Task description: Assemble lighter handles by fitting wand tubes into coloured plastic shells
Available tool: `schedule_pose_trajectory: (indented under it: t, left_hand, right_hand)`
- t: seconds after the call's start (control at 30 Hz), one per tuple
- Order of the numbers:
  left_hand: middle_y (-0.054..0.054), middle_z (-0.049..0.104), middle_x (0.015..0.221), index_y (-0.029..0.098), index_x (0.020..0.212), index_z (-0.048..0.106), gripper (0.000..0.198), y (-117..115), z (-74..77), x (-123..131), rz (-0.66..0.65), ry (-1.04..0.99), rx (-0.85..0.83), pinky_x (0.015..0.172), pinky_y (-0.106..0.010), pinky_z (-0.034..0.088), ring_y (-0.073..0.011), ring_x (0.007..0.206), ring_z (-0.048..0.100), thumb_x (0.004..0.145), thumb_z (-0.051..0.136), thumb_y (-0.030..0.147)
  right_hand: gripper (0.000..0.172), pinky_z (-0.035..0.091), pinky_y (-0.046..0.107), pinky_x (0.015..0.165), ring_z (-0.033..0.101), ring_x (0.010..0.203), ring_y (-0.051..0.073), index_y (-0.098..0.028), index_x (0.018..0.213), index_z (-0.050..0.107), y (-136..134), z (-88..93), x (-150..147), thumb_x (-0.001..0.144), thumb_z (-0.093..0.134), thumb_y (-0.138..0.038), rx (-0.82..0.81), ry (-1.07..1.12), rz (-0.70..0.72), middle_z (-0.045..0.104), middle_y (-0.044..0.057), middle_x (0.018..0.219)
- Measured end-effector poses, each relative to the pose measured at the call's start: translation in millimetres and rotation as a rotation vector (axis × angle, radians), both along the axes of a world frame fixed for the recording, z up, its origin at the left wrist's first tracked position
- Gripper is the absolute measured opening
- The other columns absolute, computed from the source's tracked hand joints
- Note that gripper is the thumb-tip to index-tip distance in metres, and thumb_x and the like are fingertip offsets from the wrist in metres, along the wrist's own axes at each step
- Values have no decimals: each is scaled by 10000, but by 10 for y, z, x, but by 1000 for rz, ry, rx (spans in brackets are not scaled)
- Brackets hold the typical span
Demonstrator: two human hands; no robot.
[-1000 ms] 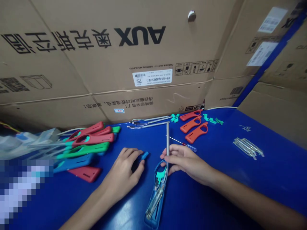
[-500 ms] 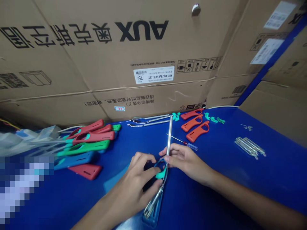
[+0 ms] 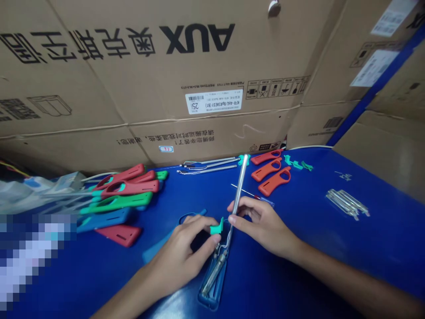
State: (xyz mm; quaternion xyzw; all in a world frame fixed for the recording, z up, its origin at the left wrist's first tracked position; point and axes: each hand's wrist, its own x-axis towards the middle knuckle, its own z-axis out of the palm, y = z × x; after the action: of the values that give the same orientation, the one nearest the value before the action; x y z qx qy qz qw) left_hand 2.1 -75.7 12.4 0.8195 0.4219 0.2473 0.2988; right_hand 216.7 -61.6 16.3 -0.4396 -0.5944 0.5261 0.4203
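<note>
Teal plastic clip (image 3: 216, 227) sits at the fingertips of the left hand (image 3: 181, 252), pinched in a narrow grip above the blue workbench (image 3: 299, 274); it looks light and stiff, and its flat sides seem the surest place to take hold. Far left, beside a crumpled plastic bag (image 3: 56, 186), lie a red handle (image 3: 128, 188), a green handle (image 3: 116, 204) and a blue handle (image 3: 102, 220), with a crimson plastic piece (image 3: 119, 235) just below them. Next comes a blue loop (image 3: 187, 218) on the bench, just beyond the left fingers. Under the hands, a blue plastic tray (image 3: 212, 305) holds a slim glass-and-metal part (image 3: 214, 274). The right hand (image 3: 262, 223) closes narrowly on a steel tube (image 3: 239, 186), which tilts up and away (smooth and rigid, so it may slip unless held firmly). Beyond it lie a thin screwdriver (image 3: 255, 197) and three orange handles (image 3: 274, 181), then a bundle of steel rods (image 3: 347, 204) at the right.
</note>
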Motion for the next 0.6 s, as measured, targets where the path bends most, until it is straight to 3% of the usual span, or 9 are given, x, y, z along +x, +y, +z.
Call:
schedule_pose_trajectory:
  t: [0.13,0.27,0.37,0.53,0.6]
  left_hand:
    - [-1,660,949,260,1156,543,217,6,25,7,55,-73,-106,759,-282,497,-157,830,627,965,479,338]
    - [14,611,838,236,1039,522,145,2,52,3,51,14,-116,710,-278,490,-151,763,594,971,433,329]
    - [7,620,851,230,987,527,97,27,32,-3,60,52,-22,715,-282,500,-158,784,609,949,462,292]
    - [-83,641,1053,202,1249,478,327,67,-7,-8,107,178,277,845,-392,506,-233,967,602,924,495,238]
    - [-102,620,1077,186,1243,491,340,52,18,2,69,207,333,891,-432,483,-253,1007,575,908,519,243]
  right_hand:
    - [237,496,278,668,596,723,129,-168,901,608,13,38,25,770,699,-343,-104,112,44,608,-5,776]
    - [335,506,282,608,583,628,119,-171,899,582,5,54,18,752,723,-437,-167,140,52,595,-17,716]
    - [378,509,293,595,583,599,122,-176,894,571,10,35,10,738,733,-480,-188,147,47,598,-16,695]
    - [389,511,294,618,593,634,129,-168,898,569,21,0,6,737,736,-480,-208,169,48,600,-11,700]
    - [392,512,288,625,594,655,129,-166,900,568,22,-1,4,735,737,-479,-208,184,48,599,-10,711]
